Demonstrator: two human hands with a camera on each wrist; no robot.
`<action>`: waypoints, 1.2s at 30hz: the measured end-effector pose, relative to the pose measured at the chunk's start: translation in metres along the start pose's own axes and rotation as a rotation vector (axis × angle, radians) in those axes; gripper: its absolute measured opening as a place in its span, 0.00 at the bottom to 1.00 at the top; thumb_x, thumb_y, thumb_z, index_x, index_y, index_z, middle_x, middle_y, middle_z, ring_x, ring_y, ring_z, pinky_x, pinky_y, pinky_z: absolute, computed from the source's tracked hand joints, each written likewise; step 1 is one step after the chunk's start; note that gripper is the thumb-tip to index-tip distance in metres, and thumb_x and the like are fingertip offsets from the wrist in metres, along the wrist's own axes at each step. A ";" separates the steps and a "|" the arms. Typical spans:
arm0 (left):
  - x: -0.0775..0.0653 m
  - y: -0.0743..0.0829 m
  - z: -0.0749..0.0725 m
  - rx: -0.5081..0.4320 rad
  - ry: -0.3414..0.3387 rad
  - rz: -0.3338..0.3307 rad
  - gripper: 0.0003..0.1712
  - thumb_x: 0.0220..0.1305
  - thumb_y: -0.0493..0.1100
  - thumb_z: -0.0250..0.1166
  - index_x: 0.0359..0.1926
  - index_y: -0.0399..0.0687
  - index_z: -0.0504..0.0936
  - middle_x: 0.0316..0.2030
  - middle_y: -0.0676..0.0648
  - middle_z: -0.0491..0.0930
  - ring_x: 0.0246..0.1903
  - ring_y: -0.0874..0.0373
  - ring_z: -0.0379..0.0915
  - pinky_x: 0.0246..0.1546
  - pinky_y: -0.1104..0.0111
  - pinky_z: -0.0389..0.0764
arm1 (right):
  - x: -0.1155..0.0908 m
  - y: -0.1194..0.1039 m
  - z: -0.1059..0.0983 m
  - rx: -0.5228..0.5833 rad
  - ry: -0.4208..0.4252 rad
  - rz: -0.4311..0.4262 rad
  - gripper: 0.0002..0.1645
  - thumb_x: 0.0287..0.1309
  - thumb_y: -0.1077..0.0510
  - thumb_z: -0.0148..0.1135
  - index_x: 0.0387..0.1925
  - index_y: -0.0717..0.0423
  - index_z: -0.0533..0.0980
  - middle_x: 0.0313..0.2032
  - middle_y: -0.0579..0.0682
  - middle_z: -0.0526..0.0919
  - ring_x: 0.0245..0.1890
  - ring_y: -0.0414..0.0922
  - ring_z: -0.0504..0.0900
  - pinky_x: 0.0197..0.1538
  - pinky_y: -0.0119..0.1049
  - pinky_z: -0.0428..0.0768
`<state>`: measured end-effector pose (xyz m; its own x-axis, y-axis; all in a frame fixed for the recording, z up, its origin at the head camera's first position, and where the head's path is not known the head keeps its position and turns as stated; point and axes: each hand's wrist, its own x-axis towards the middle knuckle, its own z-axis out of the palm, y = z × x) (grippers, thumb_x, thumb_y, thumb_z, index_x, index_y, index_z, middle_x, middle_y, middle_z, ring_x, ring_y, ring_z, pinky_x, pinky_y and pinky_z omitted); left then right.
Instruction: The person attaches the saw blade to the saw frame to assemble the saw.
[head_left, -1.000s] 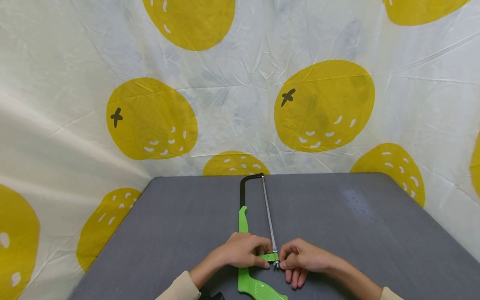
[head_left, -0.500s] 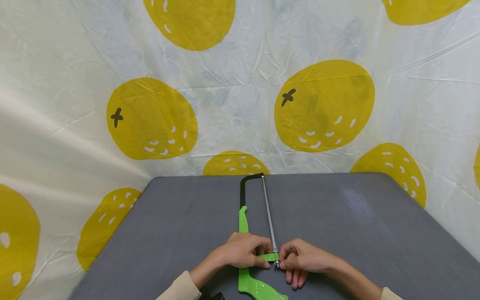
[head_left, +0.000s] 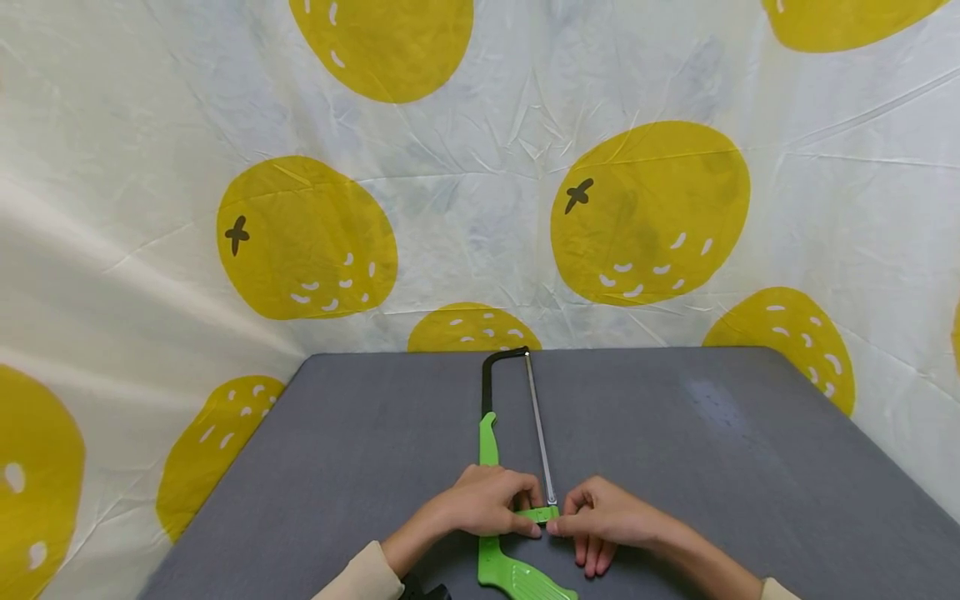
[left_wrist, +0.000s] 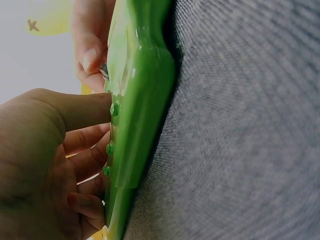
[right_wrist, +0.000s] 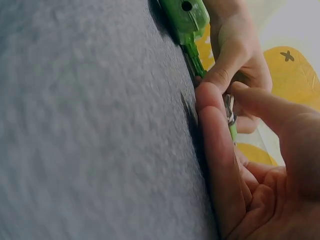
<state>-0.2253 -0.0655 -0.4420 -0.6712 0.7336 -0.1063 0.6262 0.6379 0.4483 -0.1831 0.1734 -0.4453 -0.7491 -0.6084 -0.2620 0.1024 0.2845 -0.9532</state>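
Note:
A hacksaw (head_left: 489,442) lies flat on the grey table, its black frame end pointing away and its green handle (head_left: 517,575) toward me. The silver blade (head_left: 538,433) runs along its right side. My left hand (head_left: 487,502) holds the short green arm (head_left: 542,515) at the near end of the blade between thumb and fingers. At the tip of that arm, my right hand (head_left: 611,517) pinches a small metal wing nut (right_wrist: 230,107). The right thumb hides the nut in the head view; the right wrist view shows it between thumb and fingers.
The grey table (head_left: 375,433) reaches back to a white cloth (head_left: 480,233) printed with yellow fruit, which also hangs at both sides. A dark object (head_left: 427,592) shows partly below my left wrist at the bottom edge.
My right thumb has shifted slightly left over the wing nut, which was visible before and is now covered. The left hand and hacksaw stay in place.

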 end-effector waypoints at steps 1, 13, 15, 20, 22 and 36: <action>0.000 0.000 0.000 -0.003 0.000 -0.002 0.10 0.61 0.60 0.74 0.39 0.69 0.82 0.28 0.71 0.79 0.25 0.77 0.70 0.32 0.73 0.68 | 0.000 0.000 0.001 -0.011 0.016 0.005 0.19 0.66 0.52 0.68 0.28 0.64 0.79 0.15 0.45 0.83 0.13 0.36 0.82 0.17 0.30 0.78; 0.001 0.002 -0.001 0.010 0.005 0.003 0.10 0.61 0.60 0.74 0.39 0.69 0.82 0.28 0.72 0.80 0.26 0.78 0.70 0.33 0.73 0.68 | -0.002 -0.003 0.011 -0.090 0.153 0.051 0.21 0.61 0.49 0.72 0.22 0.61 0.78 0.10 0.44 0.79 0.09 0.36 0.79 0.14 0.30 0.75; 0.001 0.002 -0.001 0.014 0.008 0.003 0.11 0.61 0.60 0.74 0.38 0.69 0.82 0.27 0.72 0.79 0.26 0.78 0.69 0.32 0.72 0.68 | -0.002 -0.004 0.012 -0.094 0.158 0.055 0.21 0.60 0.49 0.72 0.22 0.61 0.78 0.10 0.44 0.79 0.09 0.35 0.79 0.14 0.30 0.75; 0.000 0.002 -0.001 0.020 0.014 0.003 0.11 0.61 0.61 0.74 0.38 0.69 0.82 0.28 0.72 0.80 0.26 0.78 0.70 0.33 0.73 0.68 | -0.001 -0.004 0.011 -0.092 0.147 0.051 0.18 0.60 0.52 0.69 0.22 0.60 0.79 0.09 0.43 0.78 0.09 0.35 0.78 0.14 0.29 0.75; 0.000 0.001 -0.001 0.027 0.018 0.005 0.11 0.61 0.61 0.74 0.39 0.69 0.82 0.28 0.72 0.80 0.26 0.78 0.70 0.33 0.72 0.68 | 0.000 -0.004 0.010 -0.080 0.129 0.043 0.17 0.60 0.53 0.68 0.22 0.60 0.79 0.10 0.43 0.78 0.09 0.35 0.79 0.14 0.29 0.75; -0.001 0.001 -0.002 0.044 0.011 0.011 0.12 0.61 0.62 0.73 0.40 0.70 0.82 0.29 0.73 0.80 0.26 0.79 0.70 0.33 0.73 0.68 | 0.000 -0.006 0.002 0.030 -0.017 0.018 0.12 0.62 0.61 0.59 0.26 0.66 0.80 0.15 0.42 0.81 0.14 0.34 0.82 0.19 0.28 0.79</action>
<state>-0.2251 -0.0663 -0.4393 -0.6685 0.7381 -0.0912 0.6503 0.6396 0.4099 -0.1823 0.1703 -0.4395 -0.7360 -0.6156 -0.2816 0.1360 0.2731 -0.9523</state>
